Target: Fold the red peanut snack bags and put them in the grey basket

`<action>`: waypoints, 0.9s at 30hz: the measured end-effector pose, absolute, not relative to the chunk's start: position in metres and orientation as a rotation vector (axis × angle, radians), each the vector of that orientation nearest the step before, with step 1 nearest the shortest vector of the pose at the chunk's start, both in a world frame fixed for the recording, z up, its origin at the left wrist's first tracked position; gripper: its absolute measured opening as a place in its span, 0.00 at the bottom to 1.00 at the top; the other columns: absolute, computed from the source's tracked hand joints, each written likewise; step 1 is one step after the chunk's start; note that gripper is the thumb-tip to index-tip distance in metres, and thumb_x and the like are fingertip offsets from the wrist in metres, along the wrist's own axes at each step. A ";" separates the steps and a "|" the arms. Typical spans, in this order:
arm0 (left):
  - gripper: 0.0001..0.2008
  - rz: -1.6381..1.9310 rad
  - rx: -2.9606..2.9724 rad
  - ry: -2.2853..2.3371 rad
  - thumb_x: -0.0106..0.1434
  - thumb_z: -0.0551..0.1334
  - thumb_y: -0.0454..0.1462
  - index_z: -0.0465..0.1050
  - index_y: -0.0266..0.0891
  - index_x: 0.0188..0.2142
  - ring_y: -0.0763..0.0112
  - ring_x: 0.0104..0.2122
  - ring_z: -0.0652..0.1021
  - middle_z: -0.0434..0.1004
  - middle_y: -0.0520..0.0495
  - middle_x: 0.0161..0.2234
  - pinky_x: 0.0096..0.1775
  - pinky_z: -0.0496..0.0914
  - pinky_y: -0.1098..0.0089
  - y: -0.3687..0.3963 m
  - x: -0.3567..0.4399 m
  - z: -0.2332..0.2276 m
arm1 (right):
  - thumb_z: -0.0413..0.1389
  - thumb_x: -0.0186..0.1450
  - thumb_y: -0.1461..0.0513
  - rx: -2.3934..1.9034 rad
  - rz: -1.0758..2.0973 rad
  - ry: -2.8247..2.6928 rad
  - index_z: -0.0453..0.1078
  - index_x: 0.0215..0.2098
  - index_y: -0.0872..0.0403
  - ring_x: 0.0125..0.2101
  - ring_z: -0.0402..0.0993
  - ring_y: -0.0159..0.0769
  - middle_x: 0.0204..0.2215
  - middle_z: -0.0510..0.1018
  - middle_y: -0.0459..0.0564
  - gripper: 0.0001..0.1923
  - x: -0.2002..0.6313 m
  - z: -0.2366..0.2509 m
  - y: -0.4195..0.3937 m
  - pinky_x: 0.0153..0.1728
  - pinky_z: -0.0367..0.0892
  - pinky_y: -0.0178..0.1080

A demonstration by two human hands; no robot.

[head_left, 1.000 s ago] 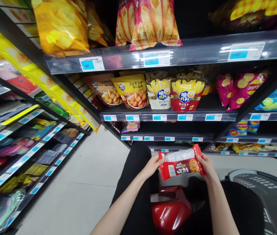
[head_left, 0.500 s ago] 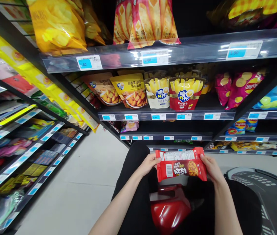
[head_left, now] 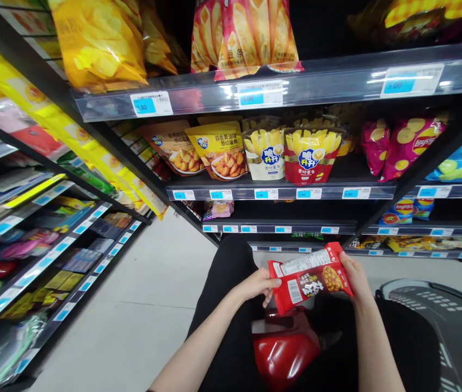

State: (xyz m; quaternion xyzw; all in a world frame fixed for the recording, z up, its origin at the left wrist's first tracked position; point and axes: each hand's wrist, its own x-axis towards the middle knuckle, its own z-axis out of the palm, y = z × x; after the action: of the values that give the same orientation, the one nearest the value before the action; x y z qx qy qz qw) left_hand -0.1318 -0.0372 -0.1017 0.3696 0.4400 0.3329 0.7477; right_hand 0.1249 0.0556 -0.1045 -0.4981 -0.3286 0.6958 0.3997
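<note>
A red snack packet [head_left: 305,276] with a barcode, white text and a picture of nut-like pieces is held out above my lap, its right end tilted up. My right hand [head_left: 356,276] grips that right end, with the thumb on the front. At the lower left end, the thumb of my left hand [head_left: 258,285] lies on the packet's edge, and its fingers curl underneath, partly hidden. Below the hands, a second, shiny red package [head_left: 285,351] rests on my lap against black trousers.
Ahead, a dark shelf [head_left: 279,191] carries yellow pouches [head_left: 222,149] and a red pouch [head_left: 311,155]. A grey shopping basket [head_left: 451,326] stands at my right. Another shelf unit [head_left: 47,258] runs along the left, beside the pale floor [head_left: 120,321].
The packet has turned, its right end rising and its left end shifting right and down. My left hand has moved right with it, its fingers showing more below the edge.
</note>
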 end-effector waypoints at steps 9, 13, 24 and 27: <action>0.20 0.742 0.957 0.927 0.51 0.64 0.47 0.66 0.35 0.14 0.79 0.09 0.62 0.61 0.54 0.07 0.15 0.55 0.76 -0.037 -0.134 -0.095 | 0.64 0.45 0.49 -1.348 1.826 -0.932 0.70 0.22 0.55 0.22 0.75 0.44 0.20 0.78 0.51 0.19 0.144 -0.109 0.057 0.21 0.67 0.39; 0.17 0.922 0.791 0.796 0.49 0.66 0.47 0.72 0.33 0.21 0.82 0.07 0.59 0.60 0.55 0.07 0.14 0.53 0.77 -0.041 -0.129 -0.093 | 0.63 0.46 0.49 -1.282 1.914 -0.898 0.70 0.23 0.54 0.24 0.76 0.46 0.22 0.79 0.51 0.18 0.136 -0.100 0.054 0.23 0.68 0.40; 0.29 0.627 1.035 1.137 0.56 0.56 0.53 0.60 0.35 0.09 0.78 0.08 0.63 0.61 0.50 0.06 0.14 0.56 0.76 -0.034 -0.138 -0.104 | 0.50 0.51 0.38 -1.503 1.472 -1.400 0.67 0.21 0.54 0.23 0.71 0.43 0.19 0.75 0.51 0.28 0.134 -0.121 0.067 0.26 0.65 0.40; 0.27 0.551 1.214 1.456 0.59 0.53 0.50 0.64 0.35 0.11 0.77 0.09 0.65 0.65 0.50 0.09 0.15 0.60 0.76 -0.033 -0.137 -0.111 | 0.42 0.54 0.36 -1.526 0.931 -1.781 0.63 0.16 0.52 0.25 0.69 0.42 0.20 0.72 0.53 0.31 0.139 -0.128 0.073 0.28 0.62 0.40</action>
State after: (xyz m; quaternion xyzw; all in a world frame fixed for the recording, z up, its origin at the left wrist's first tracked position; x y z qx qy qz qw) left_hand -0.1369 -0.0329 -0.1105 0.5131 0.6155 0.2330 0.5510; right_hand 0.1387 0.0727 -0.1280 -0.5761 -0.6724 0.3516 0.3039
